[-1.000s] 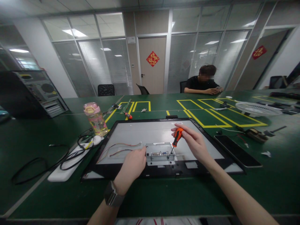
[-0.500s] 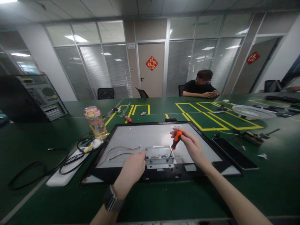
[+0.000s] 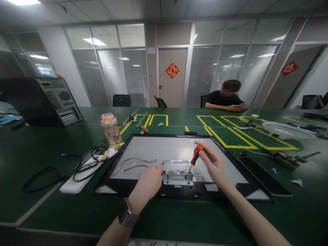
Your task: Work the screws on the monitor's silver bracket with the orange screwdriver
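Note:
My right hand [image 3: 212, 162] is closed around the orange and black handle of a screwdriver [image 3: 196, 154]. The tool leans, its tip down at the front right of a metal bracket [image 3: 176, 166] with connector ports. At the bracket's left edge, my left hand [image 3: 148, 179] grips it between fingers and thumb; the fingertips are partly hidden. Beneath both hands a monitor panel [image 3: 153, 145] with a black frame lies flat, its silvery back up. Thin wires [image 3: 138, 160] run over the panel, left of the bracket.
To the left are a white power strip [image 3: 79, 177] with black cables, a pink-lidded bottle [image 3: 112, 131] and a computer case [image 3: 46, 100]. A phone [image 3: 263, 175] lies at right, near a white fan grille [image 3: 288, 130]. Another screwdriver [image 3: 144, 129] lies beyond the panel. A person [image 3: 227, 97] sits across the table.
The whole view has shifted, so things appear farther right. My right hand still holds the screwdriver at the bracket, its handle tilted slightly more; my left hand stays at the bracket's left edge.

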### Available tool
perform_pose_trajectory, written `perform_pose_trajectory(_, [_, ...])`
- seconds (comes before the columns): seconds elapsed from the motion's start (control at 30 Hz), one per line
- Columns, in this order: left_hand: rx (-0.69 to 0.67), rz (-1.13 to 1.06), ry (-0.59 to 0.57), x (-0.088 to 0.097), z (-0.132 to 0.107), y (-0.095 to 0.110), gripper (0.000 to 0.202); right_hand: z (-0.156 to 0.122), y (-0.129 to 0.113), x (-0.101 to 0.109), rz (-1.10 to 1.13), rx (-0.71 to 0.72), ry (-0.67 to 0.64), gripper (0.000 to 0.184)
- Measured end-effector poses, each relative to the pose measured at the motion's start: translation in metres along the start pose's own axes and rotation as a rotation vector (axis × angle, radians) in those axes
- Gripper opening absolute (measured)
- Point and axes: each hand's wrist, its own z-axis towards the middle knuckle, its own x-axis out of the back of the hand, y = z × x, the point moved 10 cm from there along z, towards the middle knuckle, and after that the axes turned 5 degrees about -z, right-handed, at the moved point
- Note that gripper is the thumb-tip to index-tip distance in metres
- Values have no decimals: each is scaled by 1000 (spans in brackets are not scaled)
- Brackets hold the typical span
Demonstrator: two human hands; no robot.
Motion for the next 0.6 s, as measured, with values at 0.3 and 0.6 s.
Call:
perform_pose_trajectory(0.3, [-16,-33,22,2,-2,2,25,2,10,8,49,-61,0,26])
perform_pose_trajectory(0.6, [-27,-49,57,4,-3,2,20,-3,23,-1,177,-98,-58,33])
